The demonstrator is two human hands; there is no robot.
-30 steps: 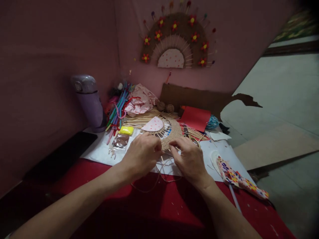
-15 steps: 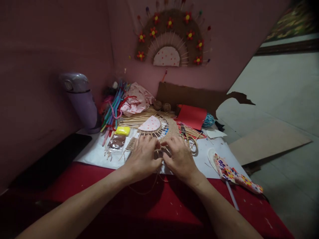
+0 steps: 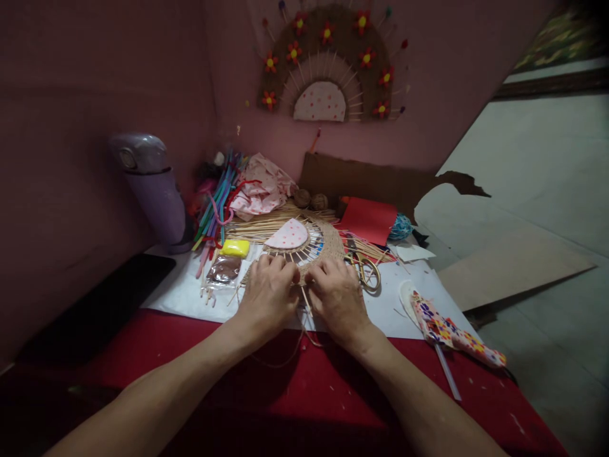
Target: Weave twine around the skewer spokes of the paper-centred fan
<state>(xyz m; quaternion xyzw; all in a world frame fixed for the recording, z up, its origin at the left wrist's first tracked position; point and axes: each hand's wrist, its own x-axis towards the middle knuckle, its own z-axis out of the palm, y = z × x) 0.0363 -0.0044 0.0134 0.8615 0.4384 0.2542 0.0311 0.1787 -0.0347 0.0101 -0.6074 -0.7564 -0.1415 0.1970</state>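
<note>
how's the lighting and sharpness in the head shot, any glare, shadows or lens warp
Head view: dim, darkest around the left wall; shadows fall on the red cloth below the left hand and right hand; small glints on the brown packet; fine weave on the woven arc looks soft; the purple bottle leans, possibly wide-lens distortion.

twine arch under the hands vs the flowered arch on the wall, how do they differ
Pose: the twine arch lies over the white sheet, under the left hand and right hand; the flowered arch is upright on the wall.
Decoration: the flowered arch bears red and yellow flowers; the twine arch shows none in view.
Shared: each has a dotted half-disc at its center, with thin sticks radiating outward.
</note>
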